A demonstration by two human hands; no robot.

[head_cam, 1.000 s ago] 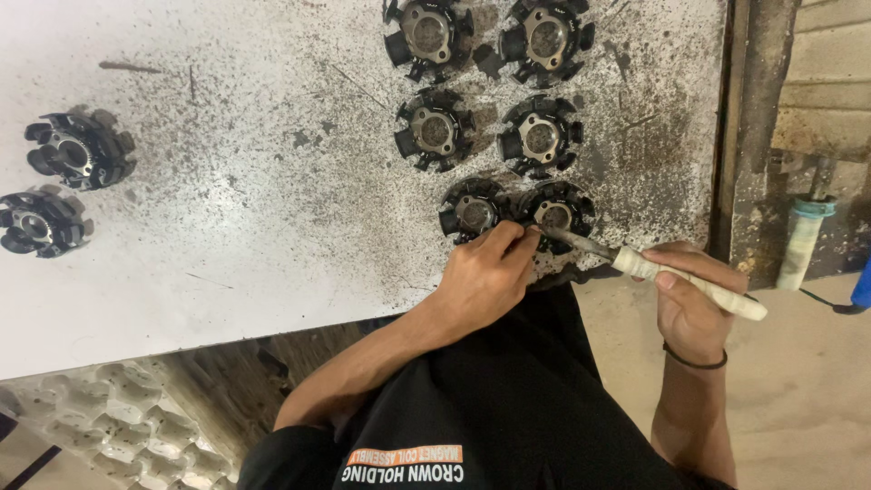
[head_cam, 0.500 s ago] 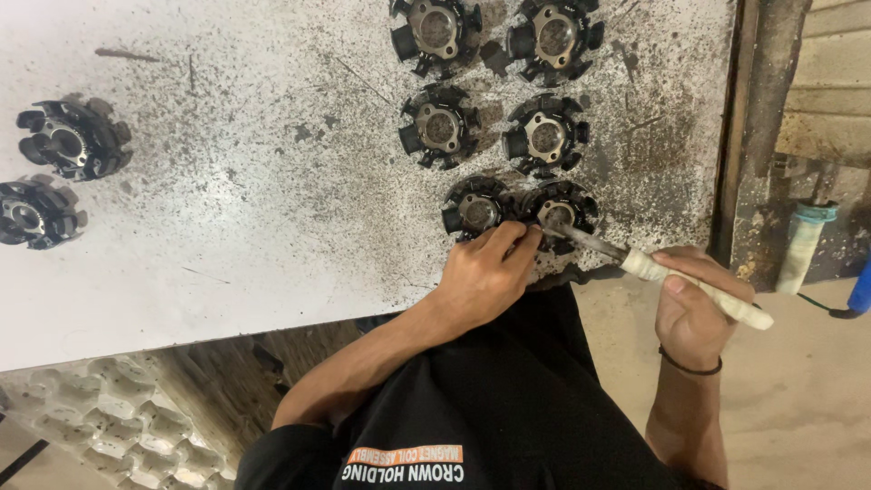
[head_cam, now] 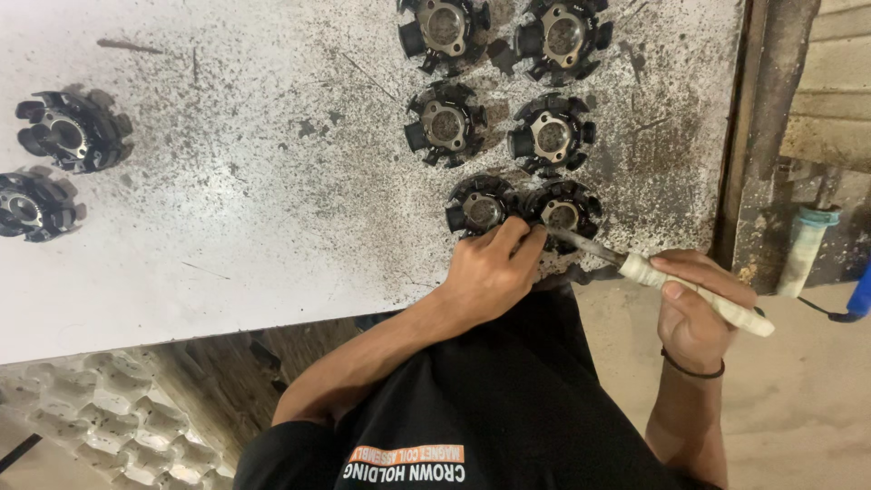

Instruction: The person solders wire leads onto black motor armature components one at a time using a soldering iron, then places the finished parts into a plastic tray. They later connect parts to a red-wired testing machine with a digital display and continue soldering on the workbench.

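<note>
The left hand (head_cam: 490, 272) is laid on the near edge of the worktop (head_cam: 254, 181), its fingers (head_cam: 517, 238) bent and pressed against the two nearest black cores (head_cam: 481, 210), steadying them. The right hand (head_cam: 694, 308) is closed around the pale handle of a tool (head_cam: 689, 286), whose thin metal tip is set at the right-hand core (head_cam: 564, 210) of that pair; whether the tip is touching cannot be made out. Four more cores (head_cam: 445, 125) are ranged in two rows beyond, on the speckled surface. Two others (head_cam: 68, 132) are seen well apart at the left edge. A grey tray (head_cam: 91, 408) lies below the worktop.
</note>
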